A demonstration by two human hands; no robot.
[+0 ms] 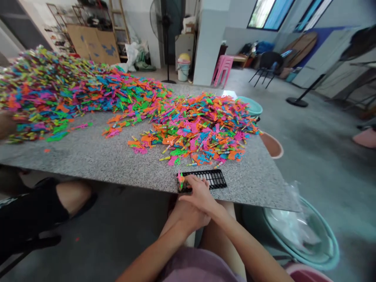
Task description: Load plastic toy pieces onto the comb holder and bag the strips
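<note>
A black slotted plastic tray (217,179) lies at the table's front edge. Several small bright plastic toy pieces (181,181) in pink, green and orange stand in its left end. Over the tray, my right hand (199,192) has its fingers stretched out and its thumb apart, the index fingertip at the toy pieces. Below and partly behind it, my left hand (195,215) is at the table edge above my lap, its fingers hidden. Just beyond the tray spreads a heap of toy pieces, many gun-shaped (202,125).
A larger heap of toy pieces (58,86) covers the table's left side, with another person's blurred hand (6,124) beside it. That person's leg (72,196) shows at left. A green tub with clear plastic bags (296,227) stands at right below the granite table (258,172).
</note>
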